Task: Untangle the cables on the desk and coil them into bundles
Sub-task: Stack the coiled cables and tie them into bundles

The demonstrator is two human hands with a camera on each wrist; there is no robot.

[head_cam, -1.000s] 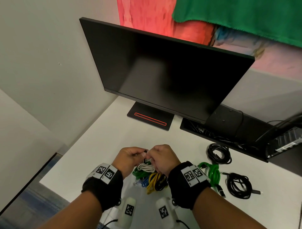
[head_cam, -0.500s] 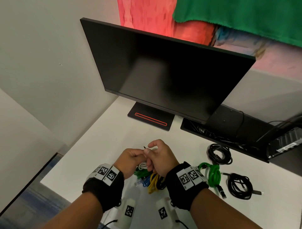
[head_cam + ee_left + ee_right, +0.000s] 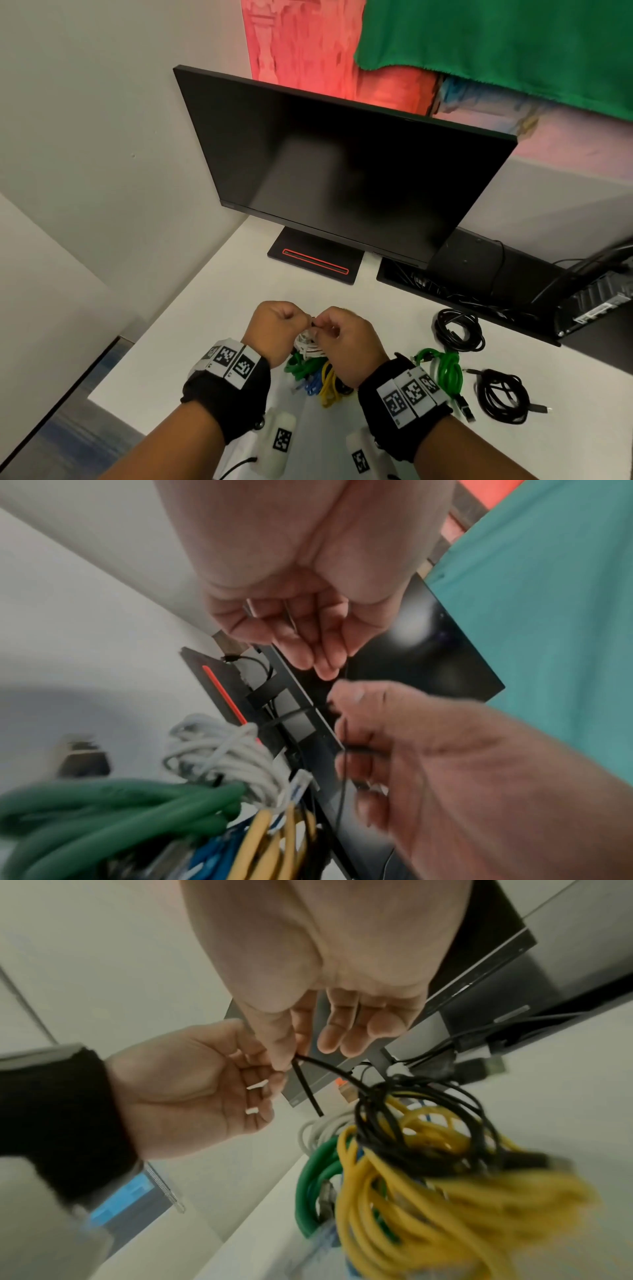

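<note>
A tangle of white (image 3: pixel 306 346), green (image 3: pixel 301 366), blue (image 3: pixel 313 385) and yellow cables (image 3: pixel 329 383) lies on the white desk (image 3: pixel 212 325) near its front edge. Both hands meet just above it. My right hand (image 3: pixel 325 325) pinches a thin black cable (image 3: pixel 308 1088) between thumb and finger; that strand runs down into black loops (image 3: pixel 411 1118) on the yellow cable (image 3: pixel 428 1191). My left hand (image 3: pixel 301 322) is curled beside it, its fingertips (image 3: pixel 315 658) on the same thin strand. The white cable (image 3: pixel 222 750) and green cable (image 3: pixel 120 804) hang below.
A black monitor (image 3: pixel 342 178) on its base (image 3: pixel 315 260) stands behind the hands. To the right lie a green coil (image 3: pixel 445 370) and two black coils (image 3: pixel 459 330) (image 3: pixel 501 397). A black cable tray (image 3: pixel 479 274) runs along the back right. The desk's left edge is close.
The right index finger, lifted half a second ago, has curled back down. Both hands stay pressed together over the tangle, with little other movement.
</note>
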